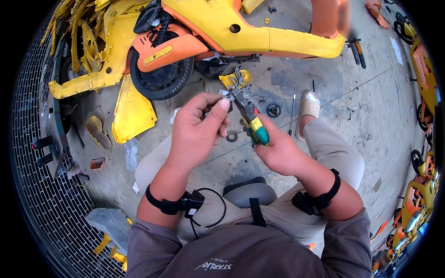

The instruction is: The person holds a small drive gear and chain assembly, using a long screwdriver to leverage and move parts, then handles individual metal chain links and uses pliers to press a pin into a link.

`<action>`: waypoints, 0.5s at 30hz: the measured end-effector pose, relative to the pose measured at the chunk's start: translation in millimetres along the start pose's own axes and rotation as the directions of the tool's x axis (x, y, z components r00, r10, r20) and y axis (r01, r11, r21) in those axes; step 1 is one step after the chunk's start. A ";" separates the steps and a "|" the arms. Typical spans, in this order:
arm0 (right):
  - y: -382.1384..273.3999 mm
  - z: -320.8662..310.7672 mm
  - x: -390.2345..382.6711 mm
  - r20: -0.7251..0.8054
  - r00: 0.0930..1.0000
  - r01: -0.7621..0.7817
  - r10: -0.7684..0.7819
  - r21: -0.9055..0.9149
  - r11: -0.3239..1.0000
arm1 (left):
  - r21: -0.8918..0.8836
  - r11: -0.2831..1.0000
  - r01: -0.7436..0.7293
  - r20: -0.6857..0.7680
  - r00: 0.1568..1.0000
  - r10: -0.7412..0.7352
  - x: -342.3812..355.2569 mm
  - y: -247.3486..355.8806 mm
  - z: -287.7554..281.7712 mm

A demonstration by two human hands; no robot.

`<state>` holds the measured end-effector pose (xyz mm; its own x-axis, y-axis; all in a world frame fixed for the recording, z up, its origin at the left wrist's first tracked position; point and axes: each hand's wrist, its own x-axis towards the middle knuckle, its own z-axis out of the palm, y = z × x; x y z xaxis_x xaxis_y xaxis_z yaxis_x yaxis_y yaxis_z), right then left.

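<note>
My right hand is wrapped round the green-and-yellow handles of a pair of pliers. The metal jaws point up and to the left, close to the fingertips of my left hand. Thumb and forefinger of that left hand are pinched together on a small piece, mostly hidden by the fingers. Grey, shredded-looking material shows around the jaws; whether they grip it I cannot tell. Just beyond lies a yellow plastic piece. Below the hands, a small toothed sprocket rests on the concrete floor.
A yellow-and-orange scooter body with a black wheel lies ahead. Yellow panels are piled on the left. A dark sprocket and a thin screwdriver-like rod lie right of the pliers. More scooters line the right side.
</note>
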<state>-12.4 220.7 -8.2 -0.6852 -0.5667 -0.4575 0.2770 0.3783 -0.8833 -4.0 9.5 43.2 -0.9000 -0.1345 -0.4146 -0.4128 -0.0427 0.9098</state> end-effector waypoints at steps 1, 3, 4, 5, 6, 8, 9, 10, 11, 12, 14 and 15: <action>-3.1 -2.6 -1.1 -0.007 1.000 -0.027 0.027 0.028 0.999 | 0.012 1.000 0.003 0.018 1.000 -0.003 -0.1 0.0 -2.3; -13.1 -7.9 -4.8 -0.010 0.996 -0.084 0.085 0.085 0.993 | 0.014 1.000 -0.014 0.055 0.998 0.014 -2.5 -3.9 -5.1; -15.5 -11.2 -5.4 -0.011 0.997 -0.073 0.073 0.029 0.997 | 0.015 1.000 -0.023 0.074 0.997 0.022 -3.7 -5.8 -6.4; -16.9 -14.9 -6.3 -0.015 0.998 -0.063 0.063 -0.025 0.998 | 0.026 0.999 -0.021 0.087 0.996 0.019 -4.1 -6.5 -7.8; -16.1 -16.9 -7.1 -0.018 0.998 -0.053 0.052 -0.080 0.995 | 0.037 0.999 -0.020 0.100 0.995 0.016 -4.1 -5.6 -9.2; -15.0 -17.4 -8.0 -0.020 0.999 -0.045 0.043 -0.124 0.991 | 0.055 0.998 -0.008 0.113 0.994 0.001 -4.9 -3.2 -10.1; -18.0 -18.6 -8.1 -0.010 0.999 -0.052 0.051 -0.138 0.989 | 0.063 0.998 0.003 0.112 0.994 -0.011 -5.7 -1.5 -10.3; -19.1 -19.0 -7.9 -0.001 0.998 -0.059 0.060 -0.152 0.987 | 0.071 0.997 0.014 0.112 0.994 -0.022 -6.4 0.1 -10.5; -17.8 -18.7 -7.4 0.014 0.998 -0.064 0.066 -0.112 0.992 | 0.085 0.996 0.031 0.101 0.994 -0.040 -6.4 2.4 -9.6; -15.5 -17.9 -6.7 0.029 0.997 -0.070 0.072 -0.072 0.995 | 0.099 0.994 0.048 0.090 0.994 -0.057 -6.3 4.4 -8.1; -10.1 -16.3 -5.9 0.054 0.996 -0.066 0.068 -0.031 0.997 | 0.104 0.993 0.062 0.076 0.995 -0.070 -6.1 4.2 -6.3; -6.8 -15.8 -5.8 0.062 0.996 -0.057 0.058 -0.029 0.998 | 0.094 0.994 0.060 0.072 0.995 -0.067 -6.1 3.5 -5.8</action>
<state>-21.0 233.0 2.0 -0.6247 -0.5880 -0.5138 0.2958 0.4308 -0.8526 0.8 4.4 49.0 -0.8781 -0.0594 -0.4748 -0.4774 0.0427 0.8777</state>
